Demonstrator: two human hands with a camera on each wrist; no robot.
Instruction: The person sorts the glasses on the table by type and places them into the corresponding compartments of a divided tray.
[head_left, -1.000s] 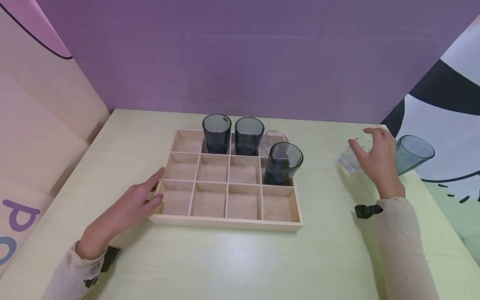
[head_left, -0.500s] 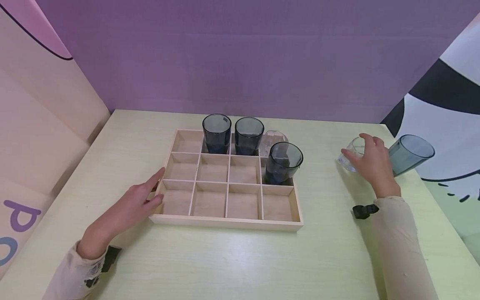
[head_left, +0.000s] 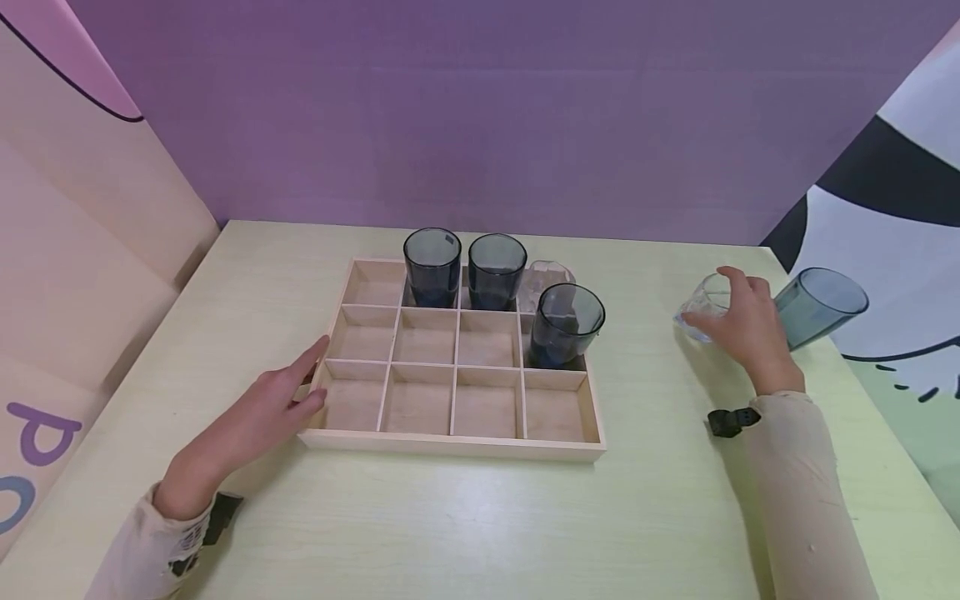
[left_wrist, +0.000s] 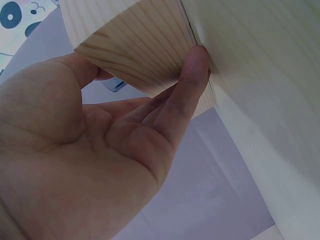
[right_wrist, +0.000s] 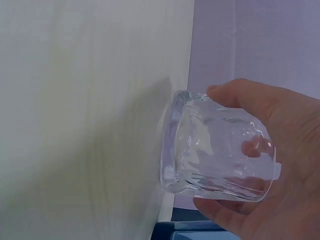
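Observation:
My left hand holds the left side of a pale wooden compartment tray, thumb at its top edge; the left wrist view shows the little finger low against the wood. At the right, my right hand grips a clear glass tumbler. The right wrist view shows thumb and fingers around the upper part of this glass, its thick base close to the tabletop. Three dark grey glasses stand in the tray: two at the back and one in the middle row's right compartment.
A clear glass occupies the back right compartment, partly behind a grey glass. A blue-grey glass stands beyond my right hand near the table's right edge. A purple panel rises behind the table.
My right hand has moved slightly left and closed its thumb and fingers around the clear glass tumbler. My left hand and the tray keep their place.

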